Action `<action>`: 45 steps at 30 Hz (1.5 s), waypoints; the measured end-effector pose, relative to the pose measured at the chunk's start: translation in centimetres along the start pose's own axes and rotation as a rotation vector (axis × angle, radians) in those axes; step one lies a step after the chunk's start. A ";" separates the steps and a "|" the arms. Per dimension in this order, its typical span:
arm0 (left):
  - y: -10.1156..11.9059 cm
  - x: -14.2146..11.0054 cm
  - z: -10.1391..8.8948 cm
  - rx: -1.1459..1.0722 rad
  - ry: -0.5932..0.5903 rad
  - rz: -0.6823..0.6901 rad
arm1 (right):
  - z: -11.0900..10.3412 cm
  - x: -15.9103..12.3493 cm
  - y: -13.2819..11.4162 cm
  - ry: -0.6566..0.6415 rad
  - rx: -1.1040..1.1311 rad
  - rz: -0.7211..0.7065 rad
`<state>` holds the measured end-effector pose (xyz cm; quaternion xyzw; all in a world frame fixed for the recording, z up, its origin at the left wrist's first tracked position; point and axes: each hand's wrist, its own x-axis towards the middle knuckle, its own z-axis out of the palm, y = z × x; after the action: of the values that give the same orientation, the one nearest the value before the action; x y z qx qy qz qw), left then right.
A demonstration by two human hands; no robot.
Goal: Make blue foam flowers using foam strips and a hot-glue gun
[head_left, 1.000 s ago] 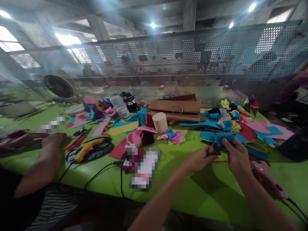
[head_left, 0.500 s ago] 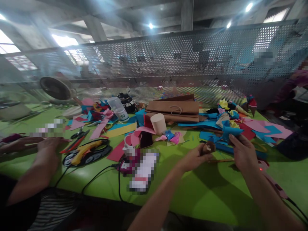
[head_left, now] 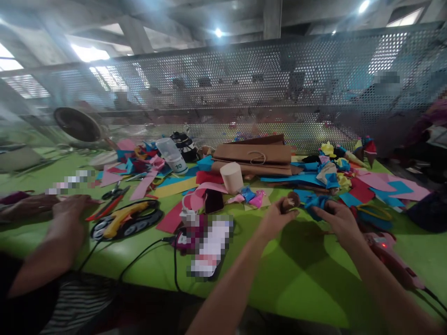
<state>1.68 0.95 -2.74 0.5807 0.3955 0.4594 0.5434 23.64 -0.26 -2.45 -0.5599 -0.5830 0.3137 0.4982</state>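
Observation:
My left hand [head_left: 275, 218] is closed around a small brown paper cone [head_left: 292, 199], its rounded end facing up and a pale patch showing on it. Just to the right, my right hand [head_left: 340, 217] pinches a crumpled piece of blue paper [head_left: 316, 204] between thumb and fingers. The cone and the blue paper are close together above the green table, with a narrow gap between them. Beside my right forearm lies a pink glue gun [head_left: 391, 253] with a red light on it.
Folded brown paper [head_left: 251, 156], a white roll [head_left: 231, 178] and a plastic cup [head_left: 172, 156] stand farther back. A phone [head_left: 211, 249], a yellow corded tool [head_left: 122, 221] and scissors [head_left: 117, 190] lie leftward. A co-worker's hands [head_left: 71, 207] rest at the far left.
The blue paper, held up and spread before, is now lower and crumpled more tightly. My left hand has shifted left and up with the brown cone, turning its end upward.

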 end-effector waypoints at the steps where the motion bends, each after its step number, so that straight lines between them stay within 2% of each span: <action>1: 0.1 0.0 0.0 0.016 -0.016 0.001 | 0.2 -0.2 -0.1 -0.018 -0.005 0.002; 5: 0.2 -0.1 0.1 0.118 -0.091 0.017 | 0.9 -0.9 -0.7 -0.091 0.004 0.022; 8: 0.0 -0.1 0.2 0.069 -0.113 -0.012 | 1.1 -1.3 -1.2 -0.141 0.017 0.038; 12: -0.5 0.1 0.2 -0.014 -0.105 -0.057 | 0.9 -1.4 -1.8 -0.207 0.042 0.055; 17: -0.5 0.2 0.1 -0.004 -0.098 -0.047 | 0.6 -1.5 -2.1 -0.300 0.072 0.064; 19: -0.1 0.1 0.0 0.034 -0.104 -0.025 | 0.2 -1.3 -2.1 -0.247 0.037 0.043; 21: 0.4 -0.1 -0.1 0.118 -0.105 -0.005 | -0.3 -1.2 -2.0 -0.118 0.033 0.019; 24: 1.1 -0.6 -0.1 0.288 -0.134 0.005 | -0.8 -1.1 -2.0 0.058 0.164 0.020; 26: 1.5 -1.0 0.3 0.369 -0.173 -0.008 | -0.7 -1.1 -2.0 0.106 0.257 0.031; 30: 1.9 -1.6 1.6 0.451 -0.224 -0.020 | 0.0 -1.4 -1.9 0.099 0.302 0.014; 34: 2.0 -2.0 2.8 0.470 -0.223 0.010 | 0.4 -1.5 -1.3 0.121 0.213 -0.038; 40: 1.5 -2.2 3.4 0.500 -0.155 0.015 | 0.5 -2.0 -1.5 0.142 -0.007 -0.124; 45: 0.9 -2.1 3.4 0.490 -0.086 0.016 | 0.3 -2.0 -1.7 0.095 -0.114 -0.199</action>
<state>4.33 -2.02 -2.02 0.7174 0.4670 0.3287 0.3989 22.59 -2.41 -1.43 -0.5409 -0.6282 0.2022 0.5215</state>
